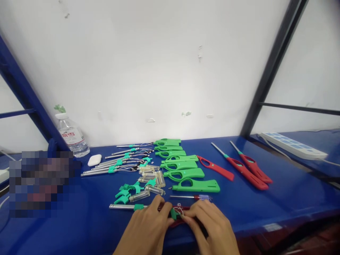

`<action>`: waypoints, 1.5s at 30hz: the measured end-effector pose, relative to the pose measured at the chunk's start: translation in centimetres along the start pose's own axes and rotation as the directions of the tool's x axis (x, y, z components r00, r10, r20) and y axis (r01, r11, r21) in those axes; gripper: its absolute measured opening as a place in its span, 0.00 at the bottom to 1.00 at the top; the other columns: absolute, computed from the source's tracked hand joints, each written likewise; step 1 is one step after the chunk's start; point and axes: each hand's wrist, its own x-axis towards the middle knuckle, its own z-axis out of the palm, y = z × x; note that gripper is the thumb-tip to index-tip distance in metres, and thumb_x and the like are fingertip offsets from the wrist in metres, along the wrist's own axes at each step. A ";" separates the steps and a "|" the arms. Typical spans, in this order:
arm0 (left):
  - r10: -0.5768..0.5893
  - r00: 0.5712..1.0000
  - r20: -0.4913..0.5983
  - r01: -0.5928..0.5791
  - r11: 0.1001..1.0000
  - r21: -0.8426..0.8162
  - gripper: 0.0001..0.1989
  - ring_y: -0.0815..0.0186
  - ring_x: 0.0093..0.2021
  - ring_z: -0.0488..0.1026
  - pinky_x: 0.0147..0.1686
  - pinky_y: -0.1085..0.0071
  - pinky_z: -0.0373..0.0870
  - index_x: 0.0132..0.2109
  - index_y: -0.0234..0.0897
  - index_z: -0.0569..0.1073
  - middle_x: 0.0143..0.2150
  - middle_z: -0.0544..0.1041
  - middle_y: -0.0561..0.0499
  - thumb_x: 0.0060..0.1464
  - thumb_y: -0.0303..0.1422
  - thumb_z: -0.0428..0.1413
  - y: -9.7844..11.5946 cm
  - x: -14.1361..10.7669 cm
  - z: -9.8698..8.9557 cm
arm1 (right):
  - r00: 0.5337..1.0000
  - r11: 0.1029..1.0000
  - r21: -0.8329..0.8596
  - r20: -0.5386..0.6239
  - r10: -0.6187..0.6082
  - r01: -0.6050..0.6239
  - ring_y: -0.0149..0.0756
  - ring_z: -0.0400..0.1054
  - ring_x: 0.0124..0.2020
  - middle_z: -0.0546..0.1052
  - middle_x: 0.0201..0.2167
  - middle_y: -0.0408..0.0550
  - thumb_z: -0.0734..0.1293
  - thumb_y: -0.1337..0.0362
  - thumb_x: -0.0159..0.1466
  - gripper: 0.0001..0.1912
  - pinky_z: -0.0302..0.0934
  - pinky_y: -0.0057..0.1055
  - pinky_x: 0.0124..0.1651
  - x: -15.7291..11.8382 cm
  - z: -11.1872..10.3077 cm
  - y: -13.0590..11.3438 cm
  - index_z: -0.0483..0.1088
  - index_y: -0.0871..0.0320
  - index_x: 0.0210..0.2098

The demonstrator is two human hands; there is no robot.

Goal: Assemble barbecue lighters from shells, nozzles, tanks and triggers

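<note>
A long-necked lighter lies near the table's front edge, its metal tube (123, 207) pointing left and its dark red handle shell (177, 224) mostly hidden by my hands. My left hand (147, 226) is closed on the lighter, its fingertips beside the green trigger (173, 213). On the other side, my right hand (209, 223) pinches at the handle, close to the thin white wires (180, 209). What exactly lies between the right fingertips is too small to make out. Just beyond the hands rests a screwdriver (196, 197).
Several green handle shells (196, 185) lie in a column, with clear fuel tanks (139, 196), green triggers (122, 196) and metal tubes with wires (97, 172) to their left. Red lighters (248, 173) and a red shell (217, 170) lie right. A water bottle (73, 136) stands far left.
</note>
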 end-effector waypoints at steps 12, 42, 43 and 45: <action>-0.030 0.994 0.101 0.036 0.998 -0.054 0.15 0.49 0.44 0.84 0.40 0.54 0.83 0.52 0.42 0.78 0.54 0.79 0.44 0.70 0.23 0.49 0.2 0.4 -0.8 | 0.998 0.998 0.004 0.023 -0.065 0.065 0.36 0.73 0.35 0.78 0.36 0.46 0.66 0.70 0.74 0.07 0.68 0.32 0.39 0.2 -0.6 0.3 0.77 0.54 0.44; -0.028 0.966 0.256 0.062 0.990 -0.126 0.18 0.44 0.53 0.80 0.48 0.48 0.81 0.57 0.38 0.78 0.58 0.77 0.39 0.69 0.22 0.48 0.6 0.9 -3.2 | 0.808 0.983 -0.149 0.564 0.171 -0.104 0.38 0.78 0.35 0.83 0.35 0.42 0.68 0.69 0.72 0.10 0.59 0.29 0.38 6.1 -4.2 -1.2 0.78 0.52 0.35; -0.030 0.967 0.254 0.067 0.988 -0.136 0.18 0.45 0.53 0.80 0.48 0.48 0.81 0.56 0.38 0.78 0.58 0.77 0.39 0.70 0.22 0.48 0.5 0.9 -3.1 | 0.803 0.981 -0.150 0.565 0.188 -0.124 0.38 0.78 0.35 0.83 0.35 0.42 0.68 0.68 0.72 0.10 0.59 0.29 0.37 6.2 -4.2 -1.2 0.78 0.52 0.35; -0.025 0.971 0.239 0.060 0.988 -0.140 0.17 0.45 0.53 0.80 0.48 0.47 0.80 0.55 0.37 0.78 0.57 0.77 0.39 0.70 0.23 0.47 0.3 0.9 -2.8 | 0.800 0.978 -0.128 0.562 0.211 -0.167 0.38 0.78 0.35 0.83 0.35 0.42 0.67 0.68 0.73 0.10 0.59 0.29 0.38 6.3 -4.1 -1.2 0.78 0.52 0.36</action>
